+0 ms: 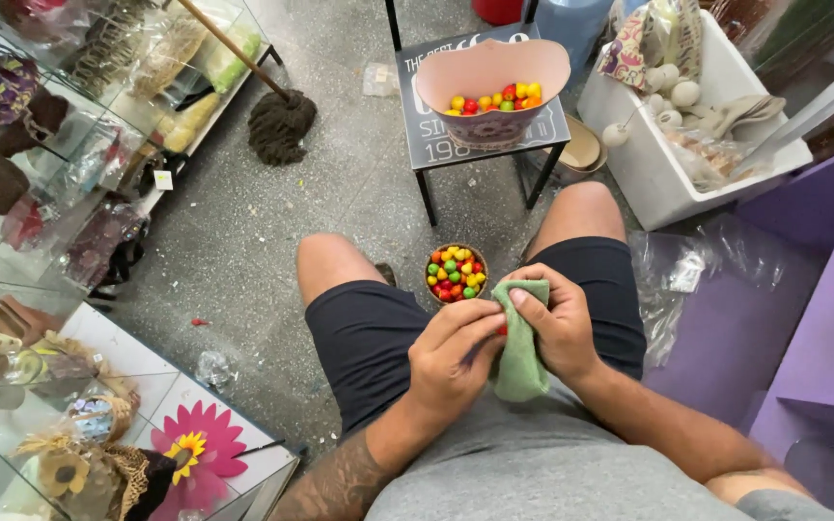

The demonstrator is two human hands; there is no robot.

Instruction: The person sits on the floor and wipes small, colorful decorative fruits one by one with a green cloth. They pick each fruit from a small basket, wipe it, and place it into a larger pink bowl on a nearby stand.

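I sit with both hands over my lap. My right hand (560,323) grips a green cloth (518,362) that hangs down between my thighs. My left hand (453,355) pinches a small red ball against the cloth; only a sliver of the ball shows. Just beyond my hands, between my knees, sits a small brown bowl (456,273) full of several red, yellow, green and orange balls. Farther off, a pink bowl (491,82) with more coloured balls stands on a small black stool (483,135).
A glass display case (60,174) with crafts runs along the left. A mop (279,121) lies on the grey floor. A white foam box (673,154) of pale balls stands at the right, beside clear plastic wrap (687,280) and a purple shelf (822,338).
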